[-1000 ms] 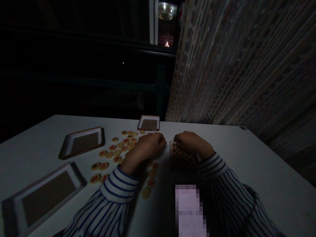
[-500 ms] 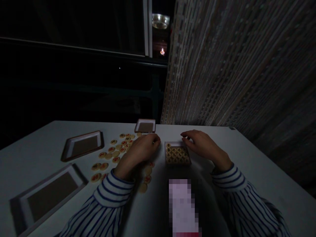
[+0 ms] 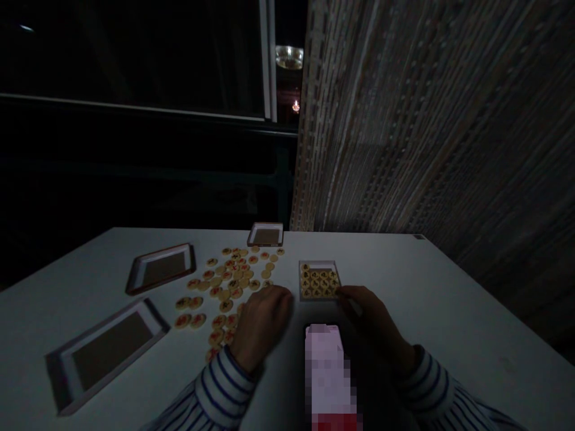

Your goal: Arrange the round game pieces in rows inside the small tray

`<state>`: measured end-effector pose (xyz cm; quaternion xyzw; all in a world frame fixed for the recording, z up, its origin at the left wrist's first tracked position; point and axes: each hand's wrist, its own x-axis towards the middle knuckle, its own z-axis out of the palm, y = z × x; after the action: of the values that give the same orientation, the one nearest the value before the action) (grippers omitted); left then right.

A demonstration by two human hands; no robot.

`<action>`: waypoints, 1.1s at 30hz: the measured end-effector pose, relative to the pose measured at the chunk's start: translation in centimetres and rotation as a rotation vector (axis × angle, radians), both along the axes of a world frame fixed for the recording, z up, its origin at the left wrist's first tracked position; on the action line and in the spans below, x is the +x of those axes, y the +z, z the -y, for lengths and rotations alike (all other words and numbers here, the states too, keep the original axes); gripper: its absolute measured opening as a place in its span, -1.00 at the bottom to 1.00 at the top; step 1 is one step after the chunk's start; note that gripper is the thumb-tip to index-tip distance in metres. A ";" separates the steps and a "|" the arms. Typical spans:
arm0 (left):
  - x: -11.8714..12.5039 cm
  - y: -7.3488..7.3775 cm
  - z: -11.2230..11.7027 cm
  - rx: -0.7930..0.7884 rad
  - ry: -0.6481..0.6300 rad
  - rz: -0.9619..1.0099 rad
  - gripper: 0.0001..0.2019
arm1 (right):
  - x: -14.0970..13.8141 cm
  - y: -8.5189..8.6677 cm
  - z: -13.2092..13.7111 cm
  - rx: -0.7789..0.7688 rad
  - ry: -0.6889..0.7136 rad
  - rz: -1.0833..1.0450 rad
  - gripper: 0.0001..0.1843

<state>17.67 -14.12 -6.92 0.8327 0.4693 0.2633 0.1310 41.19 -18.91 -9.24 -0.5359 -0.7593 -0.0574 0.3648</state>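
My left hand (image 3: 263, 326) rests low over the table with its fingers curled in. Whether anything is inside it is hidden. It lies beside loose round Chinese chess pieces (image 3: 233, 281), pale wood with red or black characters, some blank side up. My right hand (image 3: 375, 329) has its fingertips at the near right corner of a small box (image 3: 321, 263), with a gap between thumb and fingers. I cannot tell whether they touch it. Black-marked pieces (image 3: 320, 284) stand in rows in the box, with bare space at its far side.
Three shallow trays or lids stand on the white table: a large one (image 3: 155, 308) near left, a brown-rimmed one (image 3: 191, 254) behind it, a small one (image 3: 265, 243) at the far edge. A phone (image 3: 330, 371) with a blurred screen lies between my arms. A string curtain (image 3: 359, 120) hangs behind.
Both hands have come down and nearer to me. My right hand has gone from above the box's far right side to its near right corner. The view has tilted slightly.
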 end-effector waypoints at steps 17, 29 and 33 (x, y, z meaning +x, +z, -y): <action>-0.2 -2.5 0.8 0.102 -0.132 0.093 -0.81 | -0.4 0.5 0.8 -0.182 0.032 0.102 -0.76; -0.6 -2.6 0.4 0.220 -0.097 0.151 -0.82 | -0.7 0.4 0.6 -0.159 0.027 0.038 -0.80; -0.7 -2.7 0.3 0.238 -0.061 0.158 -0.82 | -0.5 -0.4 0.1 -0.091 0.009 -0.051 -0.82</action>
<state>17.02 -14.41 -9.61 0.8328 0.3974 0.3777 0.0761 40.64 -19.05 -9.62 -0.5497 -0.7540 -0.0073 0.3594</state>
